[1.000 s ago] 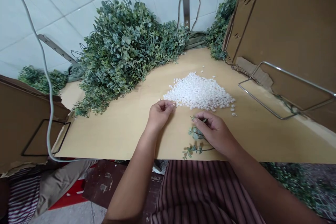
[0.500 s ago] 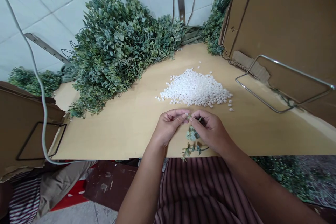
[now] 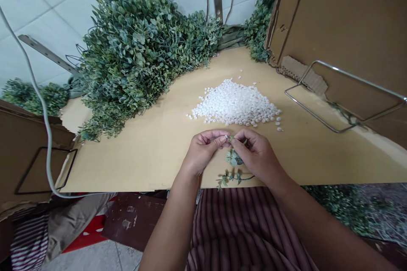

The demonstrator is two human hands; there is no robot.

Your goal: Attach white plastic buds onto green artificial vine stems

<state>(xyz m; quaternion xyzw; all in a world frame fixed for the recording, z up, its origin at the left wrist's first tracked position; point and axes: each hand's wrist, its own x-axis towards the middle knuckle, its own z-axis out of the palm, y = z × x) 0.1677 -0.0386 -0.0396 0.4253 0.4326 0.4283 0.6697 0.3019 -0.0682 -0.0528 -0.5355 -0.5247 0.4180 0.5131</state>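
Between finger and thumb, my left hand (image 3: 203,148) pinches a small white plastic piece (image 3: 226,136), which looks like those in the heap. My right hand (image 3: 254,150) is closed on an artificial leaf sprig (image 3: 234,158), with its green tip held against the white piece. Some of the sprig's leaves hang below my right fingers, and a thin leafy stem (image 3: 233,177) trails near the board's front edge. The fingers partly cover where piece and stem meet. Just beyond both hands lies the heap of white plastic pieces (image 3: 235,103).
A big mound of artificial greenery (image 3: 136,51) fills the back left of the board (image 3: 133,165). Cardboard (image 3: 346,21) and a bent metal wire frame (image 3: 343,129) stand at the right. A pale cable (image 3: 47,135) hangs at the left, near another person's striped clothing (image 3: 30,237).
Both hands stay together at nearly the same spot, the fingers shifting slightly around the white piece and sprig tip. The trailing stem has moved a little left. The camera view has shifted slightly.
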